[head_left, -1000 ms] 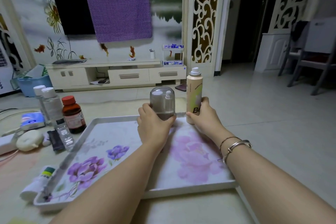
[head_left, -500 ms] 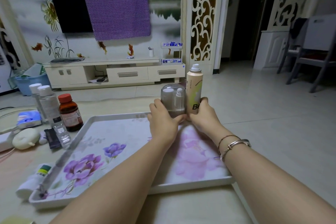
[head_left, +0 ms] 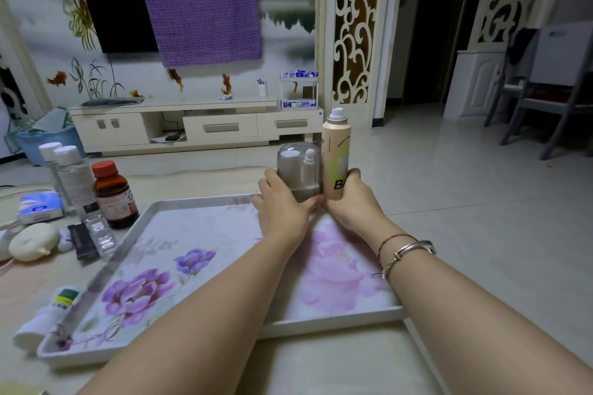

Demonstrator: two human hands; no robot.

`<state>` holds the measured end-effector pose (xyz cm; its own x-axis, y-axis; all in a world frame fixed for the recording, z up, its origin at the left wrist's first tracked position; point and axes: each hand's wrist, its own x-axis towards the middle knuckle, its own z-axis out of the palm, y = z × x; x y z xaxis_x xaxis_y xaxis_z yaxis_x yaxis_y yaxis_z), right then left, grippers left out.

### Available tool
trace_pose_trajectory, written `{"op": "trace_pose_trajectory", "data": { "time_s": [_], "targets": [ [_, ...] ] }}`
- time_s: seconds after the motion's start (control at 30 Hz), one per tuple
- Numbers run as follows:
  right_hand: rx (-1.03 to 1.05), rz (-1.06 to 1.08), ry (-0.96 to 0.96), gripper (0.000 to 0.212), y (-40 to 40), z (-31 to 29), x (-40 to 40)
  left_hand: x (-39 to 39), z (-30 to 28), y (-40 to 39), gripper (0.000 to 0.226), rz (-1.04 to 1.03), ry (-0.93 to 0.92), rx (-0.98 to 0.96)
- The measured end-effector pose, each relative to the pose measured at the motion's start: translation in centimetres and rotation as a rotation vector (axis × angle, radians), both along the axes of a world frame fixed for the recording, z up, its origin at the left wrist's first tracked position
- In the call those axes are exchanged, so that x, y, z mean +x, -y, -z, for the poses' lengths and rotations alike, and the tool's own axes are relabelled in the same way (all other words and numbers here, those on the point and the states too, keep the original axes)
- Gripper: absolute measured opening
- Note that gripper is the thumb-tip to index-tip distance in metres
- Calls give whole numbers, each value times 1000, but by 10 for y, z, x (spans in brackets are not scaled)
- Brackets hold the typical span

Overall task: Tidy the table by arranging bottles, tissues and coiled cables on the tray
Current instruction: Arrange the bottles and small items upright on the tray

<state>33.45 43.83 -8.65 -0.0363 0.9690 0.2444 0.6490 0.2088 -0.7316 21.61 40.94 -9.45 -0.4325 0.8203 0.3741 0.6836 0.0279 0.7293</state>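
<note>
At the tray's (head_left: 199, 202) far-right corner: left hand (head_left: 284, 212) grips the domed jar (head_left: 299, 170); right hand (head_left: 354, 205) grips the spray can (head_left: 336, 154), touching it.

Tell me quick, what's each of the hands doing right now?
Left hand: closed around the clear domed container at the tray's far edge.
Right hand: closed around the tall beige spray can beside it.

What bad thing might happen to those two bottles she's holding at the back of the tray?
The tall spray can is narrow and stands by the far corner of the tray; a nudge from the right hand might tip it off. The clear domed bottle in the left hand is pressed against it, so pushing further may knock it over.
</note>
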Motion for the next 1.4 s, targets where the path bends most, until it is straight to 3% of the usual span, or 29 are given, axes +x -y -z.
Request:
{"op": "trace_pose_trajectory", "data": {
  "time_s": [0.27,0.47,0.6,0.77,0.9,1.03,1.17,1.3,1.4],
  "targets": [
    [-42,47,84,39,28,-12,1,-12,-15,23,90,131,123,-99],
    [188,228,185,32,77,-22,-16,-65,-23,88,64,192,129,-90],
    [217,-4,190,16,105,-24,-67,-128,-27,134,53,91,183,39],
    [255,-318,109,15,130,-29,-177,-225,-31,164,32,-177,312,108],
    [290,-415,44,20,127,-43,-266,-283,-34,161,39,-273,338,120],
    [309,-416,104,41,101,-64,-324,-324,-44,141,46,-334,334,139],
    [284,-379,176,50,78,-77,-353,-349,-59,117,59,-255,256,63],
    [204,-338,316,38,68,-76,-365,-358,-62,94,74,-101,230,-71],
    [220,-332,309,32,62,-72,-370,-367,-58,79,77,-50,303,-158]
  ]
}}
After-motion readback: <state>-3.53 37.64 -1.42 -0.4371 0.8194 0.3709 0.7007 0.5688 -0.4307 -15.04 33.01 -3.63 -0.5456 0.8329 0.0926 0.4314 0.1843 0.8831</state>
